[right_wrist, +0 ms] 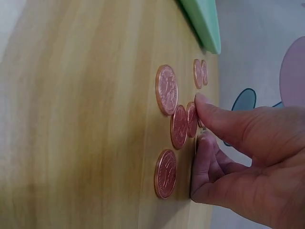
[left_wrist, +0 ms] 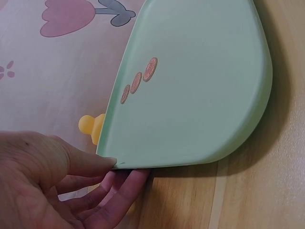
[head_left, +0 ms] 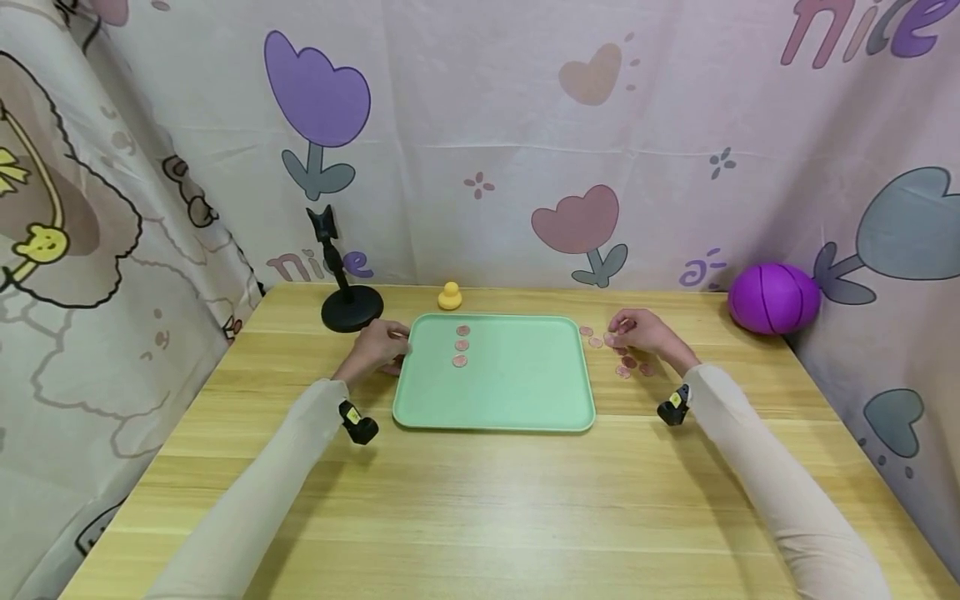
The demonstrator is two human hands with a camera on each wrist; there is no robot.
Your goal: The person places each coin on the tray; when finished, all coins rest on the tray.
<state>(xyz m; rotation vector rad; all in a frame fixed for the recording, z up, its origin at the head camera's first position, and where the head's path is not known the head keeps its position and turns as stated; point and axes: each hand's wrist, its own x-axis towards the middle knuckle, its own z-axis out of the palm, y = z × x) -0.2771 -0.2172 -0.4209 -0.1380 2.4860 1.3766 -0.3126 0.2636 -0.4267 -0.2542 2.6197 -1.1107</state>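
A mint-green tray [head_left: 525,375] lies on the table, with three copper-coloured coins [head_left: 462,345] in a row near its left side. My left hand [head_left: 381,346] pinches the tray's left rim, the thumb on top and fingers below, as the left wrist view shows. To the right of the tray, my right hand [head_left: 641,331] is down among several loose copper-coloured coins [right_wrist: 167,174]. Its thumb and forefinger pinch a coin [right_wrist: 200,125], mostly hidden between the fingertips. Two coins [right_wrist: 198,74] lie past the thumb, nearer the tray.
Behind the tray sits a small yellow rubber duck [head_left: 450,297]. A black stand [head_left: 351,308] with a round base is at the back left. At the back right corner rests a purple ball [head_left: 774,298]. A printed curtain [head_left: 450,225] hangs along the table's back edge.
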